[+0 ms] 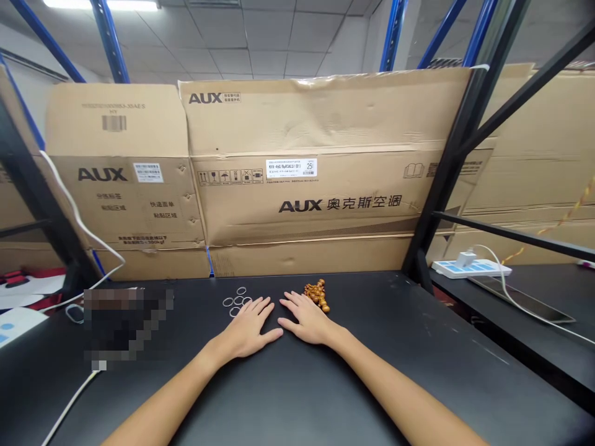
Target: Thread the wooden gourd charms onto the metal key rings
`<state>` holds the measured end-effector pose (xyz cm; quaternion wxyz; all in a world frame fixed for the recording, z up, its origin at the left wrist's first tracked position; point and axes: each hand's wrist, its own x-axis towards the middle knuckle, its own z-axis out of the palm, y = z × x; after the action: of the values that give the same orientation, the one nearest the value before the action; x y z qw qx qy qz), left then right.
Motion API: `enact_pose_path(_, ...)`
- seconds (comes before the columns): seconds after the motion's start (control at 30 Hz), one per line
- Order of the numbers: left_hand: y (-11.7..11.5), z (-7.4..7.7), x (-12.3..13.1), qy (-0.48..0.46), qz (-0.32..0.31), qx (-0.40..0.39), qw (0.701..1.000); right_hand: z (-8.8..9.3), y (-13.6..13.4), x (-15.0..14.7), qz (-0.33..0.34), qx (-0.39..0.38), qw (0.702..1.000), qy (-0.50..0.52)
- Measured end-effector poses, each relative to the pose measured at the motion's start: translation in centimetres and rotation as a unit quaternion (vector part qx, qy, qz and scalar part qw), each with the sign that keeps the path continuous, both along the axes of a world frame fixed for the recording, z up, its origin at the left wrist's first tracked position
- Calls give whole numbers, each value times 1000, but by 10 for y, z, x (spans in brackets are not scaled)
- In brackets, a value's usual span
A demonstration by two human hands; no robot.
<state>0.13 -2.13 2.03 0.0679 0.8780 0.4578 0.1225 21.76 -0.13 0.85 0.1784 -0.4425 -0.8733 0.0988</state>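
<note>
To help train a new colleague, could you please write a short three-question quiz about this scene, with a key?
1. True or false: the left hand and the right hand both lie palm down on the black table.
2. Which lies nearer the right hand: A, the small rings, or B, the brown beads?
3. Fill in the blank: the brand printed on the cardboard boxes behind the table is ____.

Key: 1 true; 2 B; 3 AUX.
</note>
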Motion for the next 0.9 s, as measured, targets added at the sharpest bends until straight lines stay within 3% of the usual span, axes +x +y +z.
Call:
enact_pose_path(0.23,1,0,-1,-12,2,-10,1000,-2,-1,0,2,24,1000,-6)
enact_pose_path(0.37,0,0,-1,-33,-8,-3,999,-1,-6,-5,-22,82,996,-9)
enact_pose_path(0.6,1,-1,1,-31,57,6,998,6,0,-3,-210,197,957,-38)
enact_pose_path(0.77,-2,5,2,-4,32,6,999,15,5,12,-311,167,932,-77)
enact_pose_path(0.9,0,3,0,-16,7,30,999,17,4,15,-311,125,939,-82)
